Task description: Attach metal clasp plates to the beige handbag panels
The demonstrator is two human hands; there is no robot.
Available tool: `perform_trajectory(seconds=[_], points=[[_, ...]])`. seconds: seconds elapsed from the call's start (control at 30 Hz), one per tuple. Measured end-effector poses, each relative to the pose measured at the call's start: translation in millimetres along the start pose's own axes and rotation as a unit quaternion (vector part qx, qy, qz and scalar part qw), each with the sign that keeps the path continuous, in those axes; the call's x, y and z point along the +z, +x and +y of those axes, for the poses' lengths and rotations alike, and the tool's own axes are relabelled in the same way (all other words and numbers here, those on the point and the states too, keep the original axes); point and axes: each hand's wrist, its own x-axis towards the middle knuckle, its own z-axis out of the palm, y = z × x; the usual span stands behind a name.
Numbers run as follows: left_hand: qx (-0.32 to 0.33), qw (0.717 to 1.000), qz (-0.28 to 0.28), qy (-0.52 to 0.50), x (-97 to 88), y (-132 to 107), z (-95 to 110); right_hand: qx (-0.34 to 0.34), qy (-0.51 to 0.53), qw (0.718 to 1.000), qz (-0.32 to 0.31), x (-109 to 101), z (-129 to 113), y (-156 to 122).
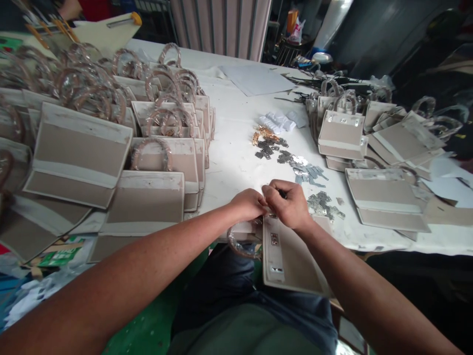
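Bag (295,261) at the near edge of the white table (232,153), above the lap. Right hand (287,203): fingers curled around a dark object (283,193). Left hand (248,204): fingers bent beside it, grip hidden. Lower left: green packet (61,257), white lettering too blurred to read.

Pale ribbed panel (221,29) at back; white sheet (254,80) lying flat; green floor (150,320) below.
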Motion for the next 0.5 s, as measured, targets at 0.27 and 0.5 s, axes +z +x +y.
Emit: perform_trajectory(seconds=[0.27, 0.5], points=[[0.048, 0.998, -0.028, 0.037, -2.9, -12, -2, -0.026, 0.201, 0.971, 0.125, -8, -11, -10], [0.054, 0.997, -0.018, 0.047, -3.6, -16, 1, -0.016, 0.145, 0.984, 0.103, -2, 3, -24]])
